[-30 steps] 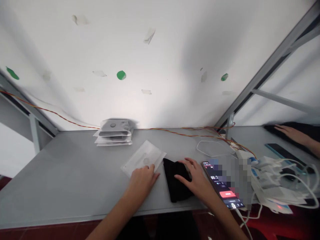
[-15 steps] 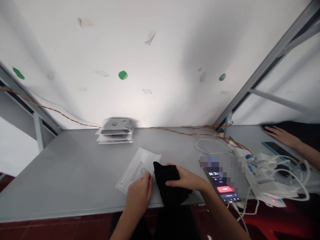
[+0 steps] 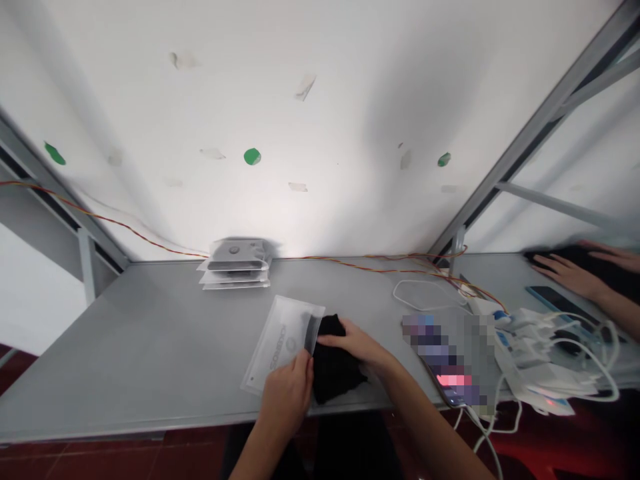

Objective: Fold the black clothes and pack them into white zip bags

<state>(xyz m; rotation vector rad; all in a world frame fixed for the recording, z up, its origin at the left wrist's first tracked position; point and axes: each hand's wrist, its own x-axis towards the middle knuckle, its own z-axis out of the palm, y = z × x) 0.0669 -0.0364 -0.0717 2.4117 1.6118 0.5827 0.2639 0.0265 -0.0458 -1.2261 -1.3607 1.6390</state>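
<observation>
Our right hand (image 3: 350,343) closed on soft folded black cloth (image 3: 333,363), left hand (image 3: 290,393) pinching glossy flat plastic pouch (image 3: 283,340) on smooth grey surface (image 3: 150,347).

You get a bright, washed-out wall (image 3: 320,120) in the upper centre of the frame, with a hot glow low on it just above the table (image 3: 150,347). Soft grey shadows fall across its upper left and right of centre. Straight frame bars bow toward the corners. A pixelated block sits at lower right, and the lower corners go dim and reddish.
</observation>
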